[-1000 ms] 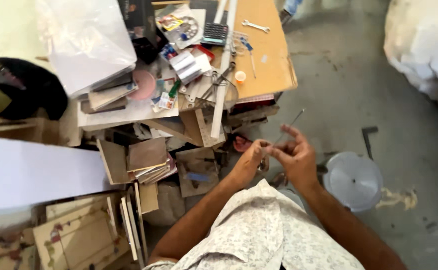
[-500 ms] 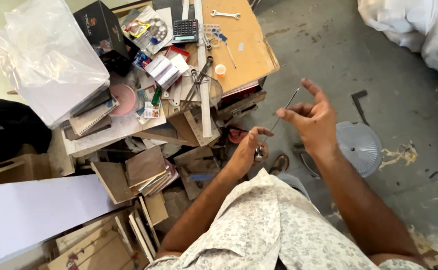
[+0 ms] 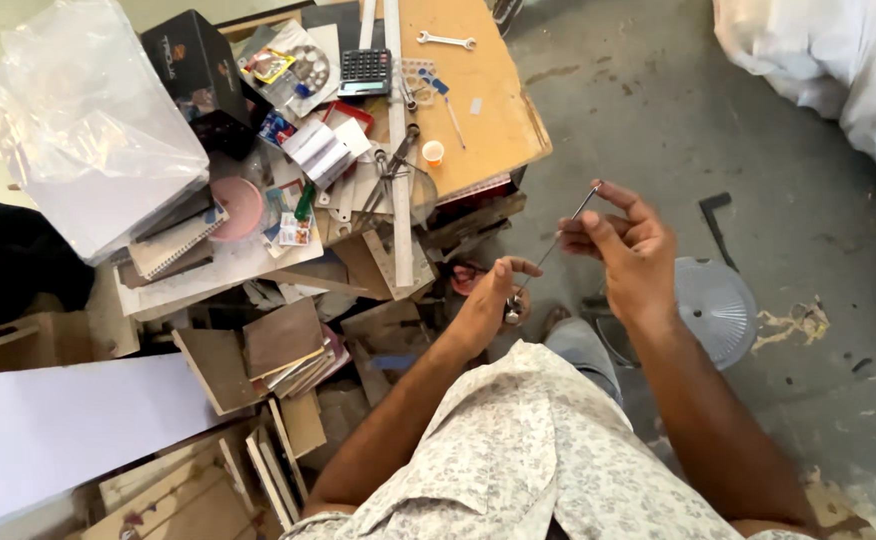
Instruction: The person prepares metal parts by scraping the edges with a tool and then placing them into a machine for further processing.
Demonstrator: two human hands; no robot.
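Right hand: right hand (image 3: 633,250) is raised in front of the body, thumb and fingers pinched on the upper end of a thin metal rod (image 3: 558,240); the other fingers are loosely curled.
Left hand: left hand (image 3: 488,305) sits lower and nearer the body, closed around a small dark, shiny piece (image 3: 511,312) at the rod's lower end; what the piece is cannot be told.
Rod: slanted, upper end up and right, lower end down toward the left hand, held in the air over the floor just off the table (image 3: 498,110) corner.
Why held so: a grip at each end probably keeps the thin rod steady and stretched out between the hands, in clear view.
Table top: cluttered, with a calculator (image 3: 365,72), a spanner (image 3: 446,41), a long ruler (image 3: 398,160), a small orange cap (image 3: 434,152) and a clear plastic bag (image 3: 88,120) on a stack of books.
Floor: a round grey lid (image 3: 716,305) lies just right of the right forearm; wooden offcuts (image 3: 278,350) are piled under the table.
Change from half a second ago: hands hold much as they did; the right hand sits a little further from the left, with more of the rod showing between them.
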